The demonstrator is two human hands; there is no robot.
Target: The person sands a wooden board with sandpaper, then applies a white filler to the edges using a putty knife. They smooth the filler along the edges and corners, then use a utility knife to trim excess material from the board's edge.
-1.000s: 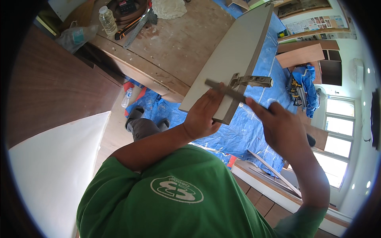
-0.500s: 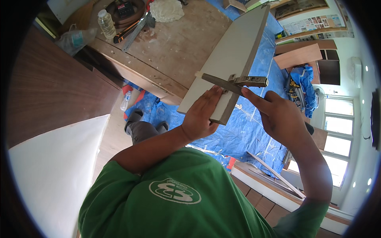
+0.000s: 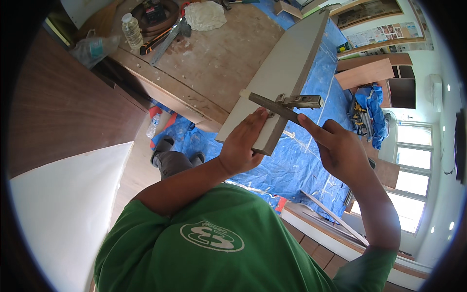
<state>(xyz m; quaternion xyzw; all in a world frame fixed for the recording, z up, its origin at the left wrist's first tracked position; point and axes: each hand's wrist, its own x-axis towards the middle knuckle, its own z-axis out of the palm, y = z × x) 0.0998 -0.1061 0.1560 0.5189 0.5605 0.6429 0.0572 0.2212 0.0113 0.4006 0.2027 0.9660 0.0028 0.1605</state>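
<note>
A long pale cabinet door panel rests on the worktable and juts over its near right corner. My left hand is closed round the panel's near end, fingers flat on its face and the thumb underneath. Beside those fingers a metal cabinet hinge is mounted on the panel, its arm sticking out past the right edge. My right hand grips a flat file, index finger stretched along it. The file lies across the panel beside the hinge; its handle is mostly hidden by the hand.
On the worktable sit a clear bottle, an orange-black utility knife, a metal ruler-like blade and a crumpled white cloth. Blue tarp covers the floor. Wooden boards lean at the right.
The file and my right hand have shifted slightly left and down relative to the hinge. The panel's near end appears a little lower left, along with my left hand.
</note>
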